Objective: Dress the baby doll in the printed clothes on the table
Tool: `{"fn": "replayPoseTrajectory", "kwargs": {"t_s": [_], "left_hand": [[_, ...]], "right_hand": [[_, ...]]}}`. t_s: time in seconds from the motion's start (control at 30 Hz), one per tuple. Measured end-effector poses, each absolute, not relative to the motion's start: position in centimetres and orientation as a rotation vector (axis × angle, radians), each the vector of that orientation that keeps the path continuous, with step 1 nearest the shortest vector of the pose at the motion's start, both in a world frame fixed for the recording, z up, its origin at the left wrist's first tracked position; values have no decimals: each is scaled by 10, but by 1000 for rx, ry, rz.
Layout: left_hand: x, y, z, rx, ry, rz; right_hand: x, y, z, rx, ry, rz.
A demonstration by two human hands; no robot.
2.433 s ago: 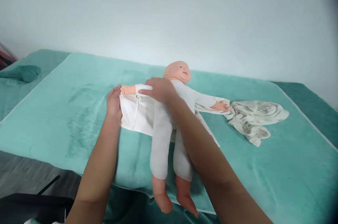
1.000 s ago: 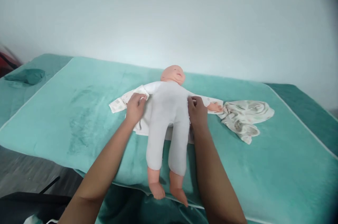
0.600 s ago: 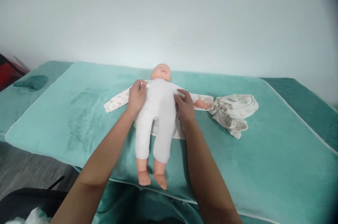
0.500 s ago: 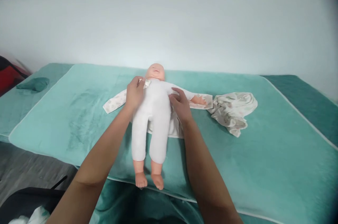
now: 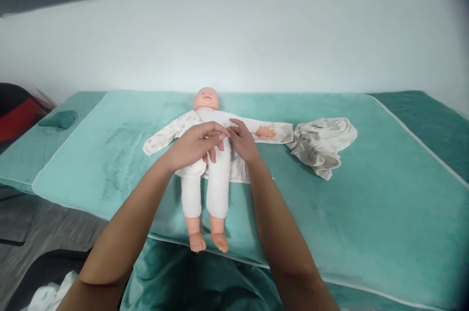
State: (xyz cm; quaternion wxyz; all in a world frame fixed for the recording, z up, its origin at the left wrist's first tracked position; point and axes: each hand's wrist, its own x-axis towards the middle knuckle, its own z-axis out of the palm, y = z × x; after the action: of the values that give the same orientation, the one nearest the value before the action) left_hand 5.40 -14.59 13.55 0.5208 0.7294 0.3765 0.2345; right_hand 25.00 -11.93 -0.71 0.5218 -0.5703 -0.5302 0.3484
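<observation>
A baby doll [image 5: 219, 189] in a white cloth body lies on its back, feet towards me. An open patterned baby shirt [image 5: 166, 133] is on it: one front panel covers the doll's side at the left of the view, and the other lies beneath it at the right. The doll's hand shows against the flat sleeve [image 5: 284, 133] on the right. My left hand [image 5: 198, 145] is over the doll's belly, fingers spread and holding nothing. My right hand [image 5: 242, 141] is at the doll's side below its arm, fingers bent but apart; its fingertips nearly meet my left ones.
A crumpled patterned cloth [image 5: 322, 145] lies to the right on the green padded cover [image 5: 366, 213]. A white wall [image 5: 256, 32] stands behind the bed. At left are a small green cushion [image 5: 60, 119] and a red and black object [image 5: 18, 115]. White cloth [image 5: 51, 294] is at lower left.
My left hand has brought the shirt's left front panel over the doll's chest and side, let go and moved right. My right hand stays by the doll's side. The view has shifted slightly.
</observation>
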Motion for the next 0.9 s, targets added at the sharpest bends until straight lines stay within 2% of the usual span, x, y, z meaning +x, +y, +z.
{"fn": "replayPoseTrajectory", "kwargs": {"t_s": [0.13,0.2,0.33,0.47,0.7,0.9], "left_hand": [[45,-125,110,1990,1295,981],[41,-111,93,2121,1415,1043],[53,-95,74,2376,1377,938],[78,-88,81,2417,1411,786],[62,-103,100,2340,1511,591],[41,-95,91,2402,1772,645]], "right_hand": [[252,-121,-5,-1424,-1207,740],[257,-121,-5,-1488,-1141,672],[278,-120,-4,-1659,-988,402],[297,-118,-5,-1744,-895,176],[305,-112,-9,-1851,-883,213],[309,-109,-7,-1492,-498,504]]}}
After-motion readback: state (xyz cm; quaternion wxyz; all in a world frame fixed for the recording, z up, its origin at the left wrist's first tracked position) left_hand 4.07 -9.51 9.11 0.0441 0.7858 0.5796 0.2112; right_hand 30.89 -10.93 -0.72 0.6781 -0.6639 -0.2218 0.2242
